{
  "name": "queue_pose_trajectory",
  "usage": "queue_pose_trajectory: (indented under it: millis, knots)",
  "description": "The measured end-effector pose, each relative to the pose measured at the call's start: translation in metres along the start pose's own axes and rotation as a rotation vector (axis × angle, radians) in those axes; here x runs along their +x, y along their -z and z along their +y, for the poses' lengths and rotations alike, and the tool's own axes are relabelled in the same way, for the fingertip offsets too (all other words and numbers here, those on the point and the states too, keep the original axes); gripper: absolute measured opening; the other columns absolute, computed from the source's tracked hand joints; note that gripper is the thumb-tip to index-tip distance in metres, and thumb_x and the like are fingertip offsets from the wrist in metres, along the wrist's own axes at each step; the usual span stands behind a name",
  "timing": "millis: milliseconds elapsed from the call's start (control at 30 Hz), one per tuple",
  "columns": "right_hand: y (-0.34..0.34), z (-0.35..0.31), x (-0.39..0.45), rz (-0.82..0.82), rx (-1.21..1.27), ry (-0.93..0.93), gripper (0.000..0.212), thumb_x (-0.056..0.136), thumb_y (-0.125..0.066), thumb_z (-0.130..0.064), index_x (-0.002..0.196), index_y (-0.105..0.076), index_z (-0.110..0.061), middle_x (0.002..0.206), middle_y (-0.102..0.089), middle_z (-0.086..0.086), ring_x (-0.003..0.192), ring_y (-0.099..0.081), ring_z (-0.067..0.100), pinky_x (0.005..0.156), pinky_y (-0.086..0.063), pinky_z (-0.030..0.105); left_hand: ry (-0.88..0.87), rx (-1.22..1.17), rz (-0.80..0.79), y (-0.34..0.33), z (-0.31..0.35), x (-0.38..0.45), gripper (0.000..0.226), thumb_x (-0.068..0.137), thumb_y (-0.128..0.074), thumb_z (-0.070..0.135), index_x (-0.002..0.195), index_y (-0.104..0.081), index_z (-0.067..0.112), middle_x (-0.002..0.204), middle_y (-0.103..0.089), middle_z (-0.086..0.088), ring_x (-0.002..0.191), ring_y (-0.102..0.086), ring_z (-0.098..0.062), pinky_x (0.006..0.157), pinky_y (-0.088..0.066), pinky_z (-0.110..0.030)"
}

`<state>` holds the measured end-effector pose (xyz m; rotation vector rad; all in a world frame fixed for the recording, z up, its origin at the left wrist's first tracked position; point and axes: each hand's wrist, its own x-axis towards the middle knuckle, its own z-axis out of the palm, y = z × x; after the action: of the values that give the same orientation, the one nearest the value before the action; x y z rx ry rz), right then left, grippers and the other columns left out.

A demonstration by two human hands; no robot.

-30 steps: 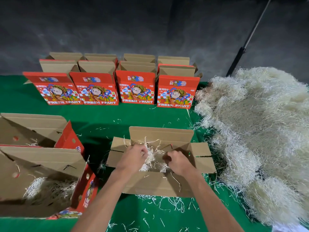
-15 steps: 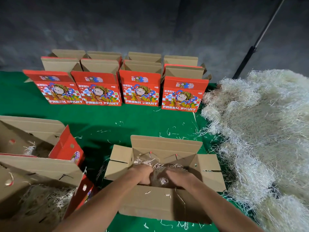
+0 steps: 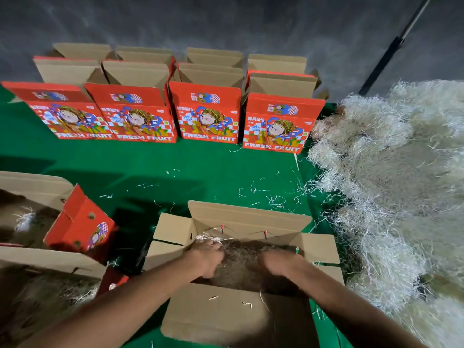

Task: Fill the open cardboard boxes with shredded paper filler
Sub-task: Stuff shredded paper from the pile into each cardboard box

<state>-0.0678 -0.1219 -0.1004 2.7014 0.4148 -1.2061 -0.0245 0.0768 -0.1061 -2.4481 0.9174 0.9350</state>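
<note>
While hands (image 3: 206, 257) press, boxes (image 3: 208, 114) wait.

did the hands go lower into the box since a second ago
Yes. Judged against the box front wall, both the left hand and right hand have sunk below its rim.

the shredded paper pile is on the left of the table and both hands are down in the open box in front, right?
Not quite: the head view shows the shredded paper pile on the right of the table. Both the left hand and right hand are indeed down in the open box.

Packing station: printed fruit boxes (image 3: 208, 113), heaped paper filler (image 3: 391, 187).
</note>
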Motion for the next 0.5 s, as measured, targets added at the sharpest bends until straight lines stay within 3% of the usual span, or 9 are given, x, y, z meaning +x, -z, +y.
queue_pose_trajectory:
  millis: [67,133,200,267,300,367,433,500]
  knots:
    - [-0.004,0.009,0.000,0.149,0.152,-0.090,0.021,0.093,-0.055,-0.012,0.110,-0.067,-0.008,0.117,-0.068,0.014,0.103,-0.066,0.029,0.084,-0.050,0.034,-0.011,-0.078,0.021,0.021,-0.002,-0.010,0.043,0.088,-0.069,0.020,0.129,-0.058,0.012,0.131,-0.057,-0.010,0.119,-0.056,-0.028,0.098,-0.050,-0.042]
    - [-0.006,0.015,-0.001,0.237,0.218,-0.128,0.025,0.091,-0.056,-0.006,0.113,-0.066,-0.006,0.115,-0.066,0.013,0.104,-0.064,0.029,0.090,-0.052,0.038,0.023,-0.054,0.059,0.036,0.006,-0.017,0.029,0.087,-0.070,0.012,0.116,-0.068,0.009,0.113,-0.068,-0.010,0.105,-0.064,-0.027,0.087,-0.055,-0.037]
    - [-0.010,0.012,0.001,0.239,0.212,-0.137,0.026,0.095,-0.053,-0.012,0.117,-0.066,-0.008,0.114,-0.066,0.013,0.102,-0.064,0.027,0.089,-0.051,0.035,0.042,-0.006,0.092,0.044,0.022,-0.021,0.015,0.089,-0.063,0.000,0.102,-0.070,0.004,0.099,-0.070,-0.011,0.092,-0.066,-0.026,0.079,-0.056,-0.035]
    - [-0.012,0.009,0.005,0.237,0.198,-0.077,0.031,0.099,-0.049,-0.032,0.114,-0.070,-0.015,0.113,-0.067,0.012,0.100,-0.063,0.025,0.089,-0.050,0.032,-0.056,-0.049,0.140,0.047,0.039,-0.016,0.010,0.088,-0.060,-0.004,0.095,-0.066,0.001,0.096,-0.067,-0.014,0.086,-0.065,-0.028,0.079,-0.057,-0.038]
    - [-0.014,0.007,0.010,0.246,0.147,-0.034,0.035,0.101,-0.046,-0.036,0.119,-0.068,-0.017,0.119,-0.067,0.011,0.106,-0.063,0.027,0.094,-0.049,0.033,-0.140,-0.089,0.160,0.046,0.045,-0.010,0.014,0.088,-0.059,-0.004,0.100,-0.066,-0.001,0.099,-0.067,-0.014,0.089,-0.065,-0.029,0.083,-0.057,-0.040]
    - [-0.015,0.002,0.015,0.177,0.140,-0.044,0.033,0.104,-0.043,-0.026,0.130,-0.061,-0.017,0.131,-0.063,0.011,0.118,-0.061,0.030,0.098,-0.051,0.039,-0.254,-0.120,0.133,0.038,0.052,0.004,0.024,0.089,-0.058,-0.004,0.111,-0.064,0.000,0.112,-0.065,-0.015,0.101,-0.063,-0.030,0.092,-0.054,-0.042]
    - [-0.018,-0.001,0.018,0.142,0.142,-0.117,0.032,0.104,-0.041,-0.008,0.128,-0.061,-0.013,0.128,-0.064,0.012,0.114,-0.063,0.031,0.089,-0.056,0.042,-0.265,-0.116,0.136,0.015,0.050,0.020,0.030,0.094,-0.054,-0.002,0.123,-0.060,0.003,0.129,-0.060,-0.014,0.119,-0.057,-0.028,0.104,-0.046,-0.039]
    - [-0.027,-0.004,0.021,0.120,0.135,-0.171,0.030,0.104,-0.040,-0.008,0.123,-0.063,-0.013,0.125,-0.064,0.010,0.112,-0.063,0.028,0.087,-0.055,0.038,-0.243,-0.070,0.188,-0.005,0.044,0.032,0.038,0.101,-0.045,0.004,0.138,-0.051,0.006,0.147,-0.048,-0.012,0.137,-0.043,-0.023,0.116,-0.028,-0.029]
